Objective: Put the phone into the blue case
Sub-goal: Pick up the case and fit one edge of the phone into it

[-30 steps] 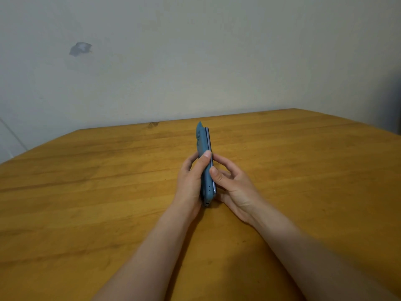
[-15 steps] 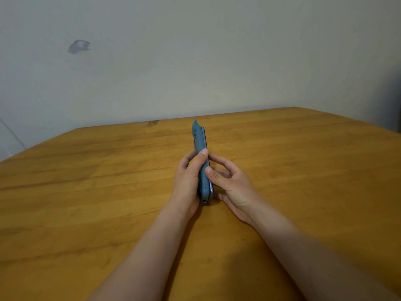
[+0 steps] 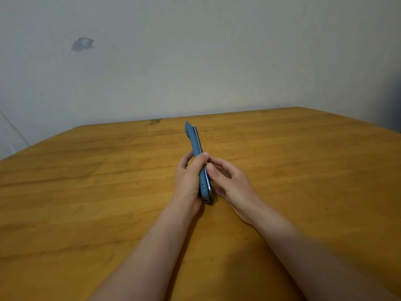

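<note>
Upper left of frame: grey scuff (image 3: pixel 82 44) on the wall, nothing to do with the job. Centre: left hand (image 3: pixel 188 181) wrapped around the back of the blue case (image 3: pixel 202 183), thumb over its upper edge. Phone (image 3: pixel 207 181) stands on edge above the table (image 3: pixel 86 192), pale rim showing on the case's right side, far corner apparently not seated. Right hand (image 3: pixel 233 185) narrow, thumb pressing that rim. I'd press corner by corner, bracing the case behind.

Phone (image 3: pixel 207 181) in its case (image 3: pixel 196 146) — edge-up between both hands (image 3: pixel 214 181) — above the table (image 3: pixel 86 192).
</note>
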Tool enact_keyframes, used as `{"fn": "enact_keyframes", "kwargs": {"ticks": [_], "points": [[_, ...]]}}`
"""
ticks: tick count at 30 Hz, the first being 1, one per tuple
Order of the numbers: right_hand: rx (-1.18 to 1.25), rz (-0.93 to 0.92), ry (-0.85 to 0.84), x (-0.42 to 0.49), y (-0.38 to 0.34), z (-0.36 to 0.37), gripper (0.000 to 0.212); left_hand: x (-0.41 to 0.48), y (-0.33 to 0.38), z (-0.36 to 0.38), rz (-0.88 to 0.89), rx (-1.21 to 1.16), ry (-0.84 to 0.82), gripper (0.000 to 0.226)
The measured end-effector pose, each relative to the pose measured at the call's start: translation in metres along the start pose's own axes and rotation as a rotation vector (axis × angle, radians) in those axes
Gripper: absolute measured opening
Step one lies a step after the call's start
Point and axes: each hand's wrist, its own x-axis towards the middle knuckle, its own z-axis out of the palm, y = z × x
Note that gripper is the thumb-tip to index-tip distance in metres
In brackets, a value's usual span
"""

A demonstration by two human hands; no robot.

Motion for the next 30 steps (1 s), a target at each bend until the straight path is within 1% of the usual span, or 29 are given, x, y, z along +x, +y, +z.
{"fn": "enact_keyframes", "kwargs": {"ticks": [2, 4, 6, 9, 11, 14, 16, 18, 21, 27, 30], "points": [[-0.039, -0.006, -0.023, 0.002, 0.001, 0.001, 0.021, 0.002, 0.001, -0.002, 0.010, -0.044, 0.052, 0.052], [-0.216, -0.070, -0.007, 0.001, -0.001, 0.001, 0.023, 0.003, 0.003, -0.003, 0.018, -0.094, 0.102, 0.039], [-0.403, -0.182, 0.021, -0.002, -0.001, 0.001, 0.024, 0.004, 0.004, -0.004, 0.037, -0.145, 0.136, 0.030], [-0.594, -0.438, 0.054, -0.006, 0.000, 0.001, 0.017, 0.005, 0.006, -0.004, 0.039, -0.214, 0.193, 0.036], [-0.675, -0.563, 0.040, -0.009, -0.001, 0.003, 0.022, 0.005, 0.006, -0.004, 0.032, -0.235, 0.235, 0.041], [-0.797, -0.646, 0.016, -0.011, -0.002, 0.004, 0.038, 0.006, 0.005, -0.007, 0.066, -0.240, 0.289, 0.044], [-0.878, -0.703, 0.050, -0.012, -0.002, 0.005, 0.037, 0.007, 0.003, -0.007, 0.096, -0.231, 0.318, 0.044], [-0.921, -0.758, 0.113, -0.013, -0.002, 0.006, 0.032, 0.008, 0.003, -0.006, 0.121, -0.235, 0.339, 0.044], [-0.960, -0.759, 0.178, -0.014, -0.001, 0.008, 0.026, 0.007, 0.004, -0.005, 0.149, -0.247, 0.346, 0.045], [-0.865, -0.757, 0.219, -0.013, -0.002, 0.010, 0.020, 0.006, 0.006, -0.004, 0.182, -0.280, 0.354, 0.045], [-0.873, -0.770, 0.230, -0.014, -0.002, 0.010, 0.019, 0.005, 0.006, -0.003, 0.171, -0.274, 0.354, 0.045]]}}
